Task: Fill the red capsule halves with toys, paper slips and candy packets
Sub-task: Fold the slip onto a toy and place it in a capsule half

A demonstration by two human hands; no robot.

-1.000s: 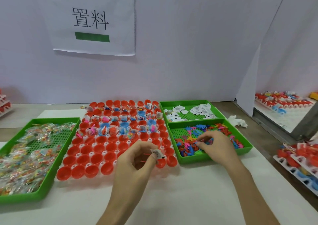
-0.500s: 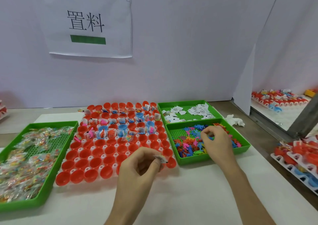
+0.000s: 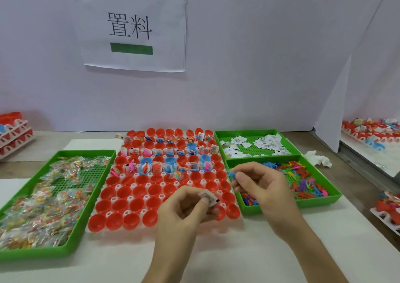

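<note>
Both hands are loaded over the grid of glossy red plastic capsule halves [image 3: 138, 203], which sit open side up in a white plastic rack [image 3: 161, 196] at the centre of the white tabletop [image 3: 238, 250]. The right hand [image 3: 266, 187] pinches a small blue plastic toy [image 3: 232, 174] between thumb and forefinger, other fingers loosely curled, just at the rack's right edge beside the green plastic toy tray [image 3: 313, 201]. The left hand [image 3: 186, 207] nips a small white printed paper slip [image 3: 208, 197] at thumb and fingertip, above the near rows. The far rows look stocked; the near rows are bare red cups, so that is where these belong. Best play here, I'd say: carry each piece low over one cup before letting go, because these light bits could bounce or flutter into a neighbour. Work along the row in order so no cup gets skipped or doubled. The slip wants tucking down inside, not standing proud. Clear candy packets [image 3: 43, 207] wait in the green tray on the left [image 3: 43, 253], and spare slips in the green tray behind the toys [image 3: 246, 131].
</note>
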